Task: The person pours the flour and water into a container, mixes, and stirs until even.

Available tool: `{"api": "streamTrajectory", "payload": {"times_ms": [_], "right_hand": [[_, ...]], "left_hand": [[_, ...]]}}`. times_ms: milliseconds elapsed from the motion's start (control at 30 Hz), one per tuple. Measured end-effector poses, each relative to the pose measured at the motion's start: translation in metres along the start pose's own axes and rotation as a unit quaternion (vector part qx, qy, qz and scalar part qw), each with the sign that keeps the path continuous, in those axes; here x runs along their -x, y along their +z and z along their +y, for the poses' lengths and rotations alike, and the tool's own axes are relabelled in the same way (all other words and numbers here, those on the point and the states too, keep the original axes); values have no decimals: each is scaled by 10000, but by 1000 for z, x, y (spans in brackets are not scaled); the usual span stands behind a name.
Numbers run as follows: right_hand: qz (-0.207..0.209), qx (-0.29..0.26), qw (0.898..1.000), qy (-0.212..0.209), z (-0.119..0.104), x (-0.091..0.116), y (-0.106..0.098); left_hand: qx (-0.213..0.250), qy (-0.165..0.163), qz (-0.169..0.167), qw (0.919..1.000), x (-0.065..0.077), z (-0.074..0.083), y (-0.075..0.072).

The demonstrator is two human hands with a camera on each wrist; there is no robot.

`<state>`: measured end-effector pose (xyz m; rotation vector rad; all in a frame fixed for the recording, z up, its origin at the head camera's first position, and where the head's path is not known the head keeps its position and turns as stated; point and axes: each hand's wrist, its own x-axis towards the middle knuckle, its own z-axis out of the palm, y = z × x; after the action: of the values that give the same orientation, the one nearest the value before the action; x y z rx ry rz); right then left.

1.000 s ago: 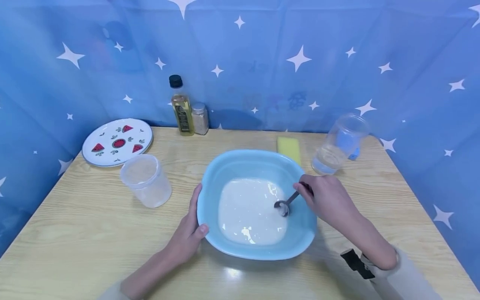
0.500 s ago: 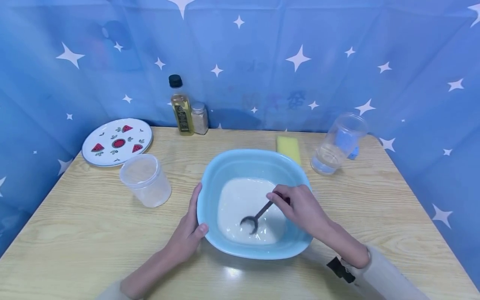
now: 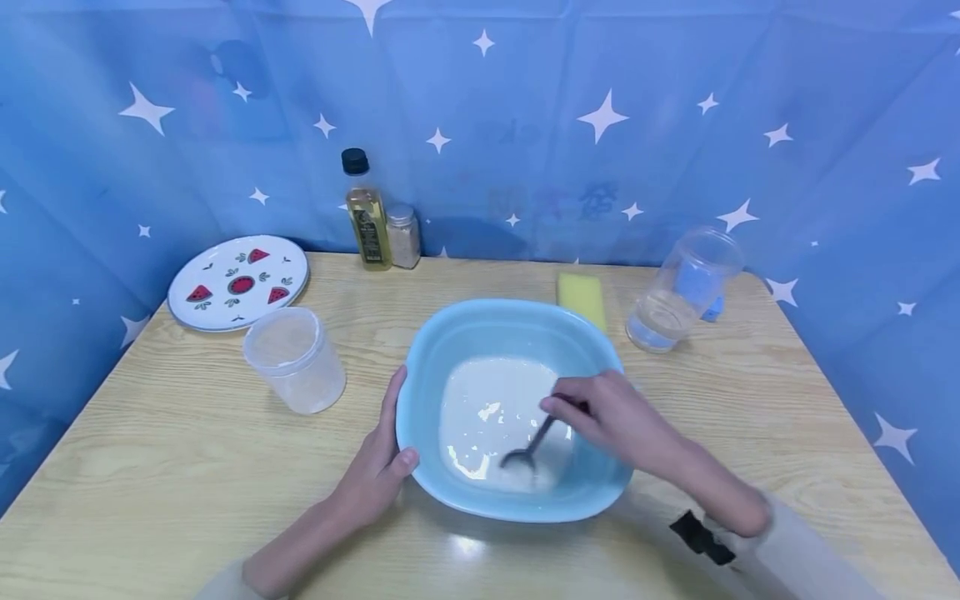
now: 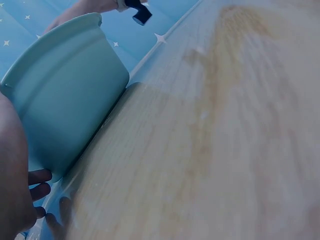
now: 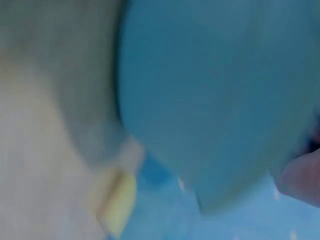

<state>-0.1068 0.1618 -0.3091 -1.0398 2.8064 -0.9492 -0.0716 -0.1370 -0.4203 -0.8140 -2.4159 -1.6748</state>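
A light blue plastic basin (image 3: 517,507) stands on the table, with a white batter-like liquid (image 3: 476,408) in its bottom. My left hand (image 3: 372,467) grips its left side, thumb over the rim and fingers along the outer wall. In the left wrist view the fingers (image 4: 40,191) rest low against the basin wall (image 4: 75,85). My right hand (image 3: 618,417) pinches the handle of a dark spoon (image 3: 542,433) over the basin, and the spoon's bowl dips into the liquid. The right wrist view is blurred and shows mostly the outer basin wall (image 5: 215,100).
Left of the basin stand a translucent tub (image 3: 300,367) and a watermelon-patterned plate (image 3: 217,283). An oil bottle (image 3: 367,221) and a small jar (image 3: 403,237) are at the back edge. Behind the basin lies a yellow sponge (image 3: 581,296), near a clear cup (image 3: 667,308) with some liquid.
My right hand has swept the spoon from the basin's right side leftward through the liquid, then slightly back to the right. The left hand keeps its grip on the basin.
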Motion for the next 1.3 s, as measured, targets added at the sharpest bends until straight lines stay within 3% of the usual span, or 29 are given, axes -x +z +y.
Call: {"api": "streamTrajectory", "payload": {"times_ms": [133, 267, 400, 533, 733, 867, 967, 1033, 1167, 1233, 1300], "right_hand": [[635, -20, 9977, -217, 0, -15, 18], [1029, 716, 9919, 224, 8, -19, 7], [994, 956, 9878, 722, 16, -10, -19], [805, 607, 9922, 734, 17, 1, -34], [37, 132, 9980, 611, 12, 7, -18], [420, 534, 9936, 904, 16, 5, -15], [673, 488, 9916, 993, 18, 0, -8], [535, 239, 9944, 879, 15, -2, -2], [-125, -7, 9967, 796, 8, 2, -5], [-66, 198, 9961, 855, 10, 4, -11], [340, 527, 9937, 926, 14, 3, -14]], "left_hand": [[-77, 11, 61, 10000, 0, 1, -2], [-49, 2, 0, 10000, 0, 1, -2], [-26, -24, -11, 10000, -1, 2, 0], [-85, -24, 8, 10000, -2, 2, 0], [-262, -78, 72, 9996, 0, 2, -1], [-195, -102, 49, 9997, 1, 2, 0], [-191, -93, 71, 9998, 2, 1, -1], [-183, -84, 61, 9998, 3, 0, -1], [-132, -65, 26, 9999, 2, 0, -1], [-126, -52, 21, 9999, 1, 0, 0], [-147, -37, 36, 9999, 1, -1, 0]]}}
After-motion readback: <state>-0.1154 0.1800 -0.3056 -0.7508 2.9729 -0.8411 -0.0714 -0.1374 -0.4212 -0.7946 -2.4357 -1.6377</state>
